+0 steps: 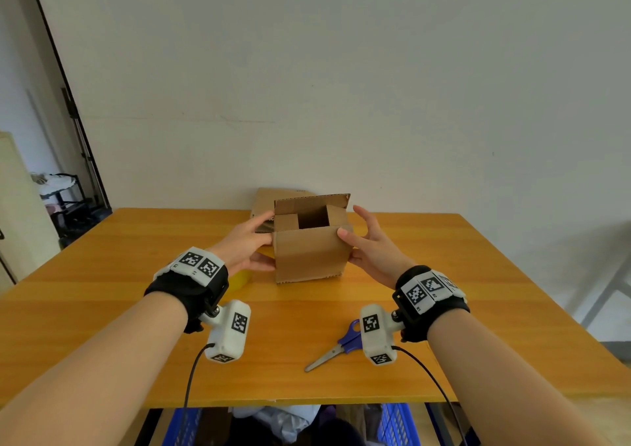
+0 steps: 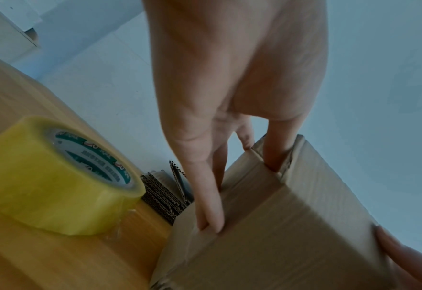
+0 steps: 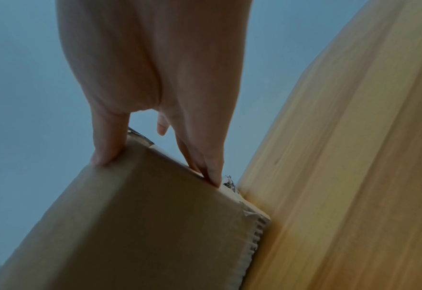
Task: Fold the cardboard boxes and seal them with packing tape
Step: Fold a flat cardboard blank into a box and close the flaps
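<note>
Brown corrugated cardboard box stands upright on the orange wooden table, mid-table, directly ahead of the person and level between both hands. Top is open: rear flap upright, the two short side flaps partly turned inward, near long flap apparently down against the front wall.

Left hand clasps the box's left side; fingers lie straight along that wall, thumb on the front face. Right hand clasps the right side, thumb on the near top corner, fingers on the far edge. Both hands hold the box, neither nearer than the other.

Box's long axis runs left to right, so the open long flaps fold toward and away from the person; likely next move is pressing the side flaps flat, then closing the long ones.

Yellowish transparent roll of packing tape sits just beside the left hand, near the box. Blue-handled steel scissors lie near the table's front edge, closer to the right wrist. Flat unfolded cardboard stack lies behind the box.
</note>
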